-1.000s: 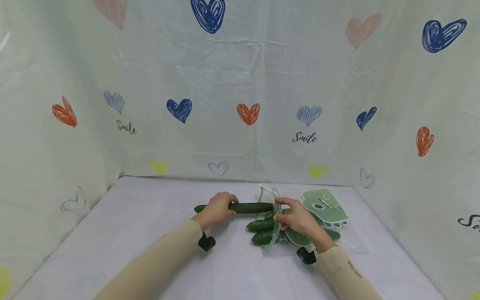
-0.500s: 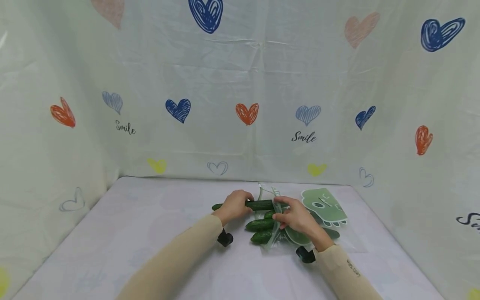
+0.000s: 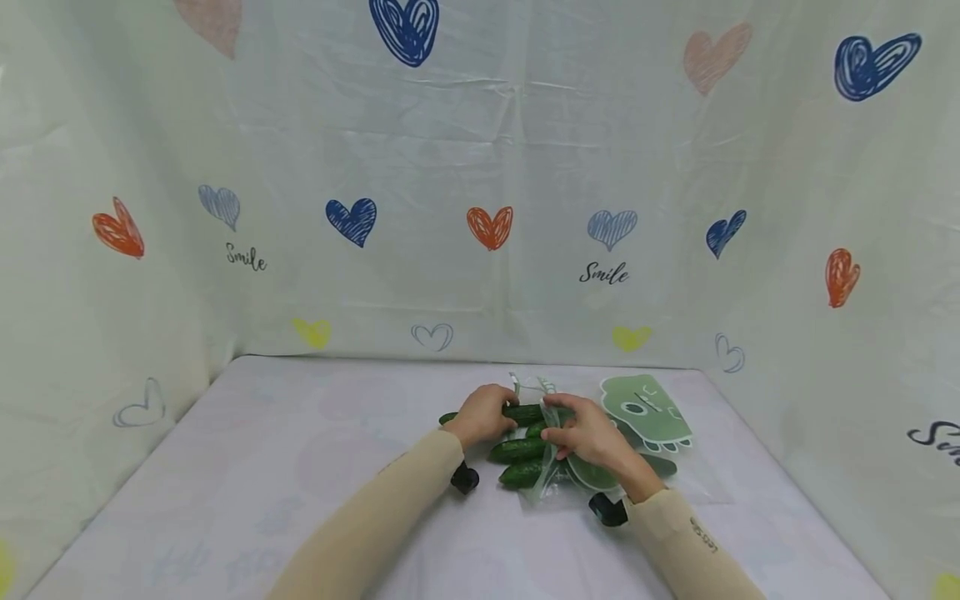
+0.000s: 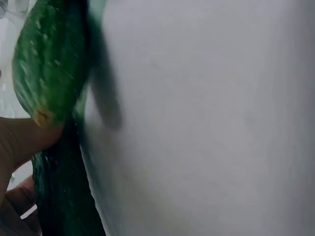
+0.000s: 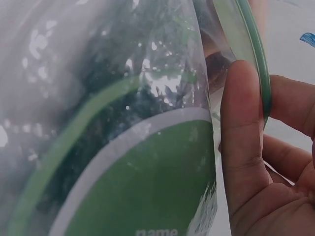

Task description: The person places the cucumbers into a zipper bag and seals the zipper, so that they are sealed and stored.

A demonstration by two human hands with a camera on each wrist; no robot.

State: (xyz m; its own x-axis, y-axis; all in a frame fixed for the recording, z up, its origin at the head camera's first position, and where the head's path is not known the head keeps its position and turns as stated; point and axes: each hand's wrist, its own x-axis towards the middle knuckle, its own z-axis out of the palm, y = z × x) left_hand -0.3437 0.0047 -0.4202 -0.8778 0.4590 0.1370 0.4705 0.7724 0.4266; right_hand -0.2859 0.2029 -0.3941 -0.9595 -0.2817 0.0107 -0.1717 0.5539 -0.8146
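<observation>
A clear zip bag (image 3: 647,408) with a green cartoon print lies flat on the table, its mouth facing left. Between thumb and fingers, my right hand (image 3: 592,435) pinches the rim of that mouth; the right wrist view shows the green zip strip (image 5: 256,54) there. My left hand (image 3: 483,415) grips a long dark cucumber (image 3: 525,413), whose right end is inside the mouth. Shorter cucumbers (image 3: 517,451) lie in front of it, partly in the bag, left ends sticking out. In the left wrist view, one short cucumber (image 4: 47,64) touches my left thumb.
A pale tablecloth (image 3: 300,467) covers the table. Behind and at the sides hangs a white curtain (image 3: 420,283) printed with hearts and "Smile". A dark wrist camera (image 3: 465,478) sits under the left wrist, another (image 3: 607,509) under the right.
My left hand has moved right, pushing the long cucumber further into the bag's mouth. My right hand keeps its pinch on the rim in nearly the same place.
</observation>
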